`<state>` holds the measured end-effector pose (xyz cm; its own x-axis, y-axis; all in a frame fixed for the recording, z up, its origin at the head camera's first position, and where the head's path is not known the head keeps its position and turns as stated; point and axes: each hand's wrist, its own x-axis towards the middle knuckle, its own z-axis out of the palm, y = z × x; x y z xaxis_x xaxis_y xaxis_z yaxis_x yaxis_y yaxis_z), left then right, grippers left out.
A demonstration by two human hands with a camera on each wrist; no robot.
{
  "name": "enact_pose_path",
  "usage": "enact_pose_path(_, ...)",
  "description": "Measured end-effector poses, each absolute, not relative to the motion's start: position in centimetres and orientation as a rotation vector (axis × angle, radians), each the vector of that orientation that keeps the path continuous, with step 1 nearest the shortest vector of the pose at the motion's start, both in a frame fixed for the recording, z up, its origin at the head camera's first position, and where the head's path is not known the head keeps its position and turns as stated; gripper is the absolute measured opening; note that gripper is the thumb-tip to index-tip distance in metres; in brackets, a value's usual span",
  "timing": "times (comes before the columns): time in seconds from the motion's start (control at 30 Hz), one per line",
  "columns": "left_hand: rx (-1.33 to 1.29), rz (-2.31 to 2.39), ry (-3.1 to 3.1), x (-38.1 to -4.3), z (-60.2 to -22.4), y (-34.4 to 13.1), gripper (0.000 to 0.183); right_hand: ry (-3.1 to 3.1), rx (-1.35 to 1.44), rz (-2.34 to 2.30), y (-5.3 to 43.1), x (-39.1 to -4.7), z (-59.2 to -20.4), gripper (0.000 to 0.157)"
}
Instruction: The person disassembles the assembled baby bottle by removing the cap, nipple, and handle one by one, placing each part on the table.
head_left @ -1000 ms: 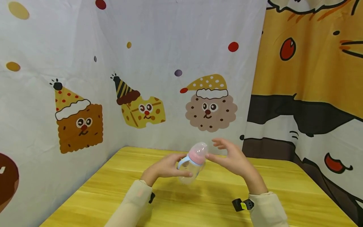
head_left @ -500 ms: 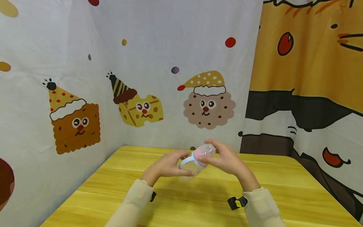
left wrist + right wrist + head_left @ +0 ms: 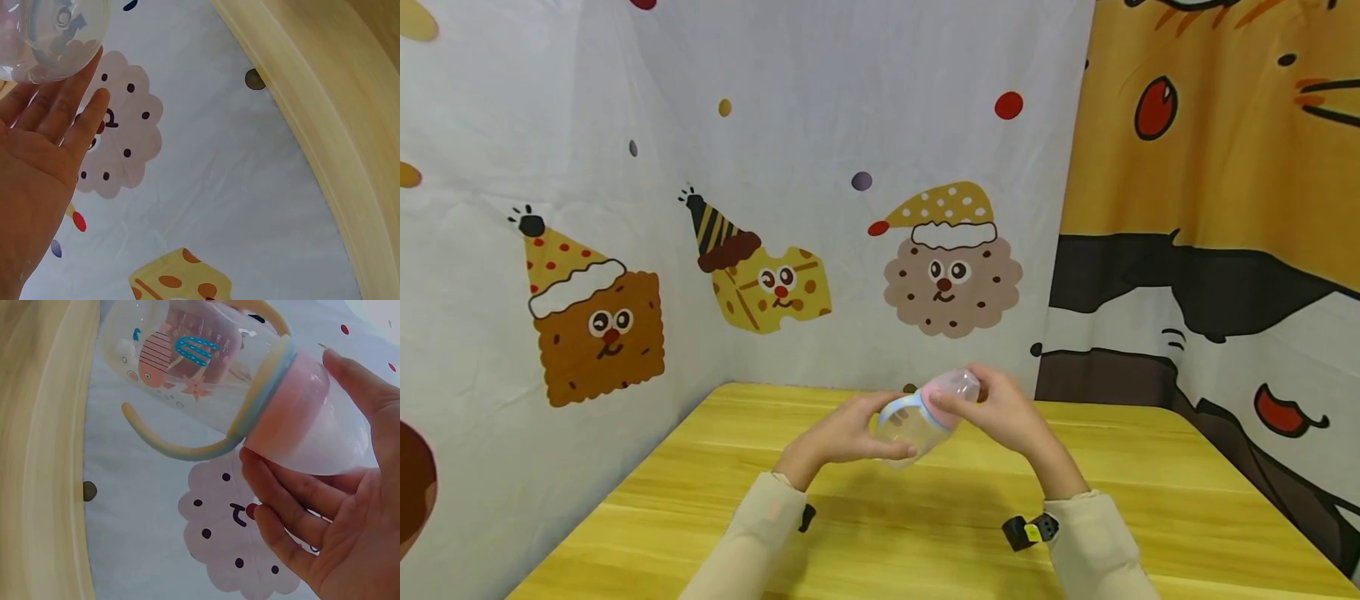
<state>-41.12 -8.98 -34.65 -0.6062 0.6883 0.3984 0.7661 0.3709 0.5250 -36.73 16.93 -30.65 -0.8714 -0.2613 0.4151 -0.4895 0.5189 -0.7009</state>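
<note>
A clear baby bottle [image 3: 923, 427] is held tilted above the wood-grain tabletop [image 3: 887, 542]. The left hand [image 3: 847, 432] has its grip around the body, far fingers seemingly behind it; the right hand's [image 3: 1009, 414] grip pinches the pink collar [image 3: 290, 412].

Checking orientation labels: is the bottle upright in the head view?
No, the bottle is tilted, its clear cap at the right hand.

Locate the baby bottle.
Below centre, slightly right in the head view, the baby bottle is held tilted above the table, left hand on its body, right hand on its pink collar.
</note>
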Motion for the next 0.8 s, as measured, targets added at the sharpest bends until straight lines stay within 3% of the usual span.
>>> enact_pose_path(0.3, -1.476, -1.184, -2.442, -41.36, -35.33, -8.22, 0.067, -2.462, 0.535, 1.217, 16.73, -36.85, -30.61, 0.042)
enact_pose_path(0.8, -1.499, -1.246, -2.467, -40.89, -34.88, -8.51, 0.062, -2.448, 0.594, 1.287, 17.02, -36.81, -30.56, 0.034)
